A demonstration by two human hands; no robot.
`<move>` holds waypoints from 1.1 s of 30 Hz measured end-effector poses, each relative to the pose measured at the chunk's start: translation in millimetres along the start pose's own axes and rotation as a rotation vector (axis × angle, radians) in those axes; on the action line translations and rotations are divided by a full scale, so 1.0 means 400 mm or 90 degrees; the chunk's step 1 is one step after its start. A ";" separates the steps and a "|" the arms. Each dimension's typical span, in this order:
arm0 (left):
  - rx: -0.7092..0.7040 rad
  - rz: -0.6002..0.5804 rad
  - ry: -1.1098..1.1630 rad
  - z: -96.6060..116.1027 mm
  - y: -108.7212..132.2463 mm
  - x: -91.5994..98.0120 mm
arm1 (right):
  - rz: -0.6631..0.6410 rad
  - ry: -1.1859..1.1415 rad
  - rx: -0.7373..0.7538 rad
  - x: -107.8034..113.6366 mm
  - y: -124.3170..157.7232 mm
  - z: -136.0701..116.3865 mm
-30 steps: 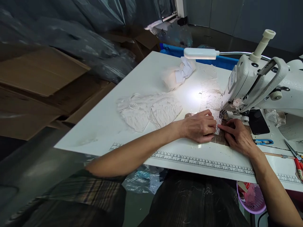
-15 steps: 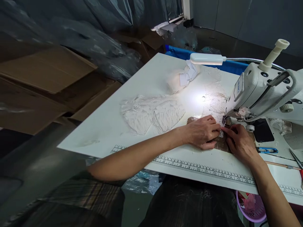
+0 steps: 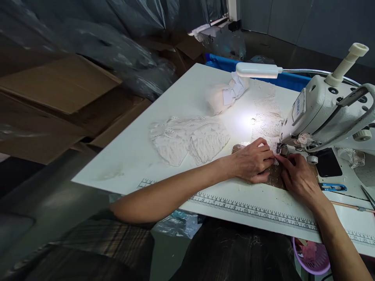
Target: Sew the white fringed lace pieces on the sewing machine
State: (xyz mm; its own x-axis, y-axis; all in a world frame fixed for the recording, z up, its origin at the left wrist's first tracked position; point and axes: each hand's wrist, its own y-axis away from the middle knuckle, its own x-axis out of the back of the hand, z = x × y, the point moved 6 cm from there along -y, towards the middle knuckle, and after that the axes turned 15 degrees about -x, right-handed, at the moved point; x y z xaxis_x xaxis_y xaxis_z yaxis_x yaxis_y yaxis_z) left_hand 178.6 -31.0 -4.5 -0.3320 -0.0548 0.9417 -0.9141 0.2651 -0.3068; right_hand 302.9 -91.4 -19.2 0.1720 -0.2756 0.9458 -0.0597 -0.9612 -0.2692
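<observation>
Dark plaid clothing [image 3: 123,240] with thin tan lines, forearms [image 3: 181,189] bare

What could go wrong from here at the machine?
The left hand and right hand are close to the presser foot; a finger might get caught.
The lace lies rumpled beyond the foot and could bunch.
The blue snips sit beside the right wrist and might get knocked.

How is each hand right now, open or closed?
Left hand: curled at the lace; grip hidden.
Right hand: partly curled at the lace's near end; grip unclear.
</observation>
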 end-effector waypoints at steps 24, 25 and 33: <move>0.105 -0.106 0.023 -0.038 -0.007 -0.010 | -0.011 -0.061 -0.019 0.022 -0.004 -0.009; 0.107 -0.109 0.021 -0.039 -0.008 -0.009 | -0.021 -0.090 -0.021 0.028 -0.003 -0.004; 0.100 -0.099 0.003 -0.051 -0.010 -0.009 | -0.165 -0.253 -0.208 0.061 -0.014 0.079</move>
State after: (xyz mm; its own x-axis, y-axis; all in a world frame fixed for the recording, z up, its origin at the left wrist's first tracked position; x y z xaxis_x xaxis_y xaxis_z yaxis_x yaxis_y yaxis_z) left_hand 188.3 -12.2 -3.9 -0.1830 -0.0793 0.9799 -0.9795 0.1003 -0.1748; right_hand 338.5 -92.9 -0.5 0.5744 -0.0754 0.8151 -0.2569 -0.9621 0.0920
